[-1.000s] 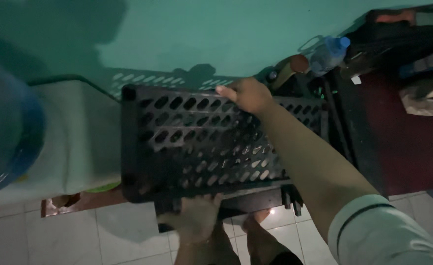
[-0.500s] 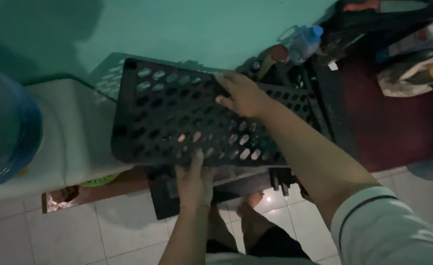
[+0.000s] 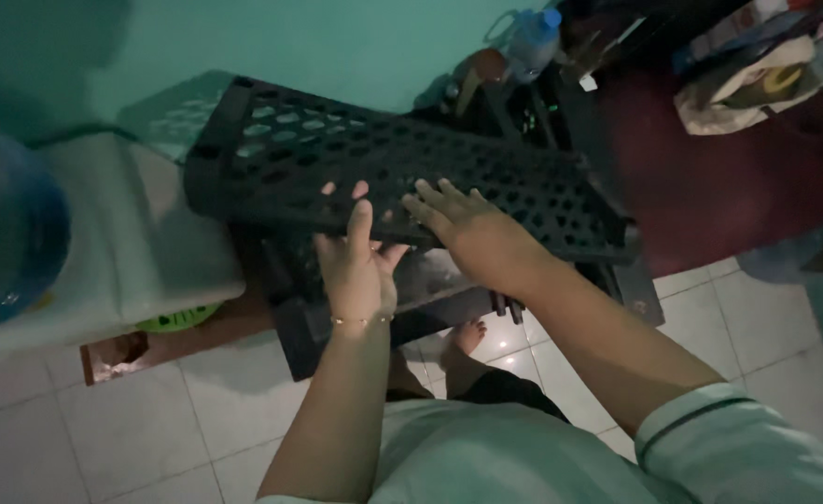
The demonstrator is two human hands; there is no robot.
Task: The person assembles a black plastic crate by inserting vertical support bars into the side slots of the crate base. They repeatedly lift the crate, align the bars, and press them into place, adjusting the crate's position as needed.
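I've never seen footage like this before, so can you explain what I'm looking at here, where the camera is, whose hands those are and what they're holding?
The camera sits on a person's head and looks down, so you see their own two arms reaching forward. There is no machine. The left hand grips the near edge of a black plastic shelf panel full of holes, fingers curled up over it. The right hand lies flat on top of the same panel. The panel is tilted, held above a darker rack frame. To the left stands a white water dispenser with a blue jug. Below are a white tiled floor and the person's bare foot.
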